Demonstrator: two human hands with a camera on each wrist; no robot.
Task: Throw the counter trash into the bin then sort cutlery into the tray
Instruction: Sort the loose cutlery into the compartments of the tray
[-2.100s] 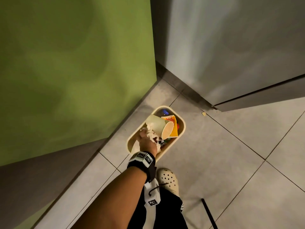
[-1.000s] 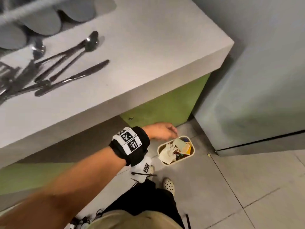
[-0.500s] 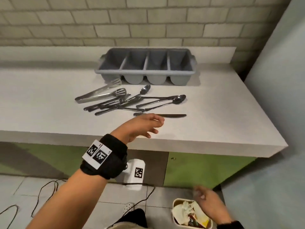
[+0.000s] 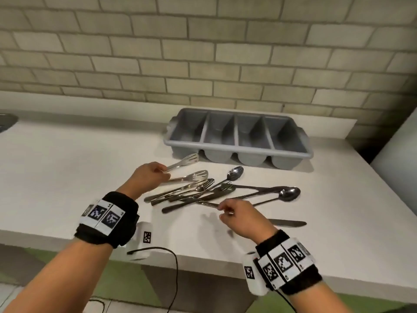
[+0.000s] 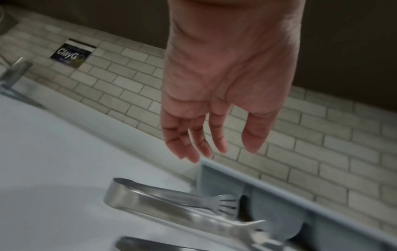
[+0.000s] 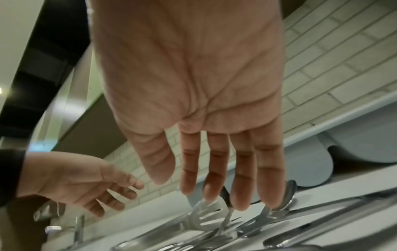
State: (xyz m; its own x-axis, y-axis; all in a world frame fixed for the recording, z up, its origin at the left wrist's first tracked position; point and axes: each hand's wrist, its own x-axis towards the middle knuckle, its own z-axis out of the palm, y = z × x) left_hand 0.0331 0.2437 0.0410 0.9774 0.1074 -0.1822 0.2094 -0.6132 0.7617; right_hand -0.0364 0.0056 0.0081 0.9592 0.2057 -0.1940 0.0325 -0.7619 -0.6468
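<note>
A grey four-compartment cutlery tray (image 4: 279, 162) stands at the back of the white counter (image 4: 79, 168), and no cutlery shows in it. In front of it lies a loose pile: steel tongs (image 4: 194, 175), forks (image 4: 203, 188), two spoons (image 4: 290, 194) and a knife (image 4: 286, 223). My left hand (image 4: 158, 176) hovers over the tongs' handle end. In the left wrist view the left hand (image 5: 214, 135) hangs relaxed above the tongs (image 5: 150, 200), holding nothing. My right hand (image 4: 225, 211) is above the pile's near edge. In the right wrist view the right hand (image 6: 193, 186) has straight, empty fingers. The bin is out of view.
A brick wall (image 4: 203, 53) backs the counter. A sink rim (image 4: 6, 120) shows at the far left, with a tap (image 5: 17, 71) near it. A tall grey appliance (image 4: 399, 154) borders the counter's right end. A black cable (image 4: 173, 267) hangs below the counter edge.
The view rose from the floor bin to the counter. My left hand moved forward to above the tongs. My right hand came up from the bin to above the cutlery pile.
</note>
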